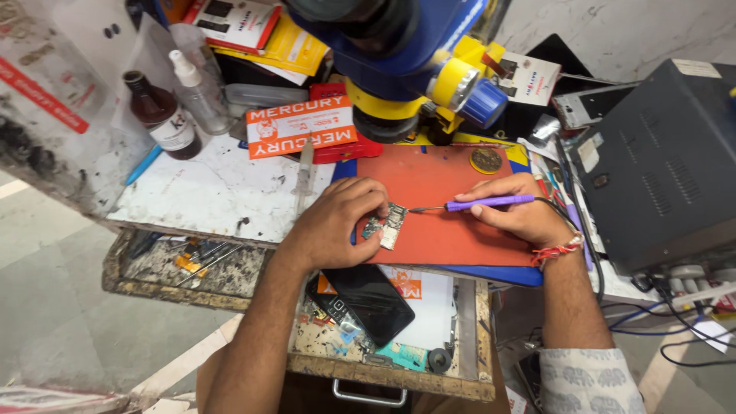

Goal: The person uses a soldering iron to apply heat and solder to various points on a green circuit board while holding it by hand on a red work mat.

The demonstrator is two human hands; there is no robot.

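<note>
1. Head view: nearest, a black phone (369, 301) lies in an open drawer (399, 376).
2. Left hand (333, 222), fingers curled, pins a small circuit board (387, 224) to the red mat (437, 222).
3. Right hand (515, 215) pinches a purple-handled tool (479, 203), its tip near the board.
4. Beyond, a blue-and-yellow microscope (414, 69) stands on the tabletop (207, 192).

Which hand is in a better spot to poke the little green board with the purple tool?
The right hand: it holds the purple tool, tip aimed at the circuit board. The left hand is pinning that board down.
</note>
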